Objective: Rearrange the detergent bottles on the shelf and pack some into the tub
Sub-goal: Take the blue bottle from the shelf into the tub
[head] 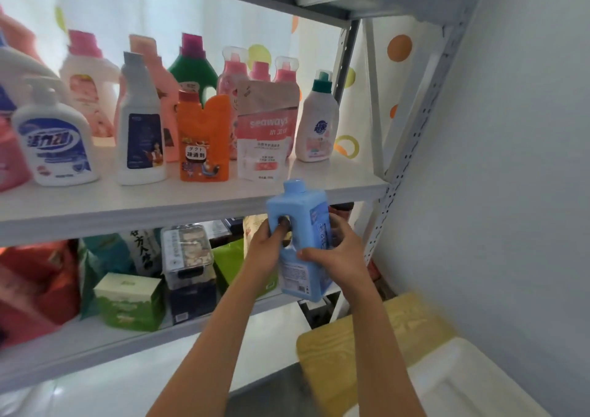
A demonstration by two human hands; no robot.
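Nearest us, low on the right, sits the white tub (472, 381) on a yellow stool (376, 330). Above it we hold the blue bottle (300, 241) in both hands, clear of the shelf (191, 199), cap up and its long axis slightly tilted. Our left hand (266, 247) hooks fingers (282, 223) through the handle hole; our right hand (341, 250) wraps the labelled side. The tub lies below and right, nearer the right hand. Farther back, bottles crowd the shelf, with 1 free gap beside the white bottle (317, 123).
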